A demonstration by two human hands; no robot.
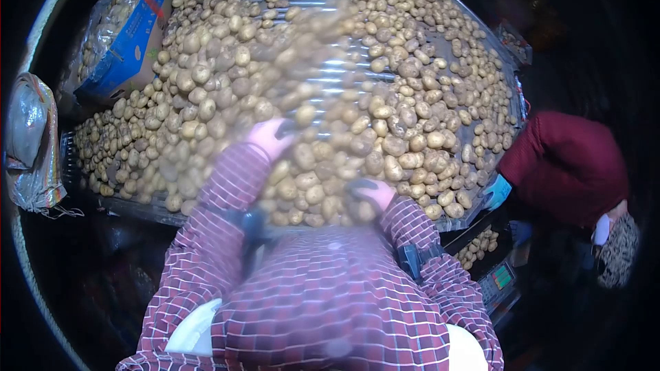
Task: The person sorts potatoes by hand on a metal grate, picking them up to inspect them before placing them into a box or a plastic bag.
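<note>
A large heap of potatoes lies before me on a broad sorting table with a ribbed metal surface. My left hand, in a pink glove with dark grey fingertips, rests among the potatoes left of the middle, fingers apart. Nearer the table's front edge, my right hand wears a like glove and touches the potatoes with its fingers stretched out to the left. No potato is plainly gripped in either hand. Blur on the picture softens the potatoes between and above the hands.
A blue cardboard box of potatoes, lined with clear plastic, stands at the back left. A stuffed sack is at far left. To the right, a person in dark red bends, a blue glove at the table edge. Below is a lit display.
</note>
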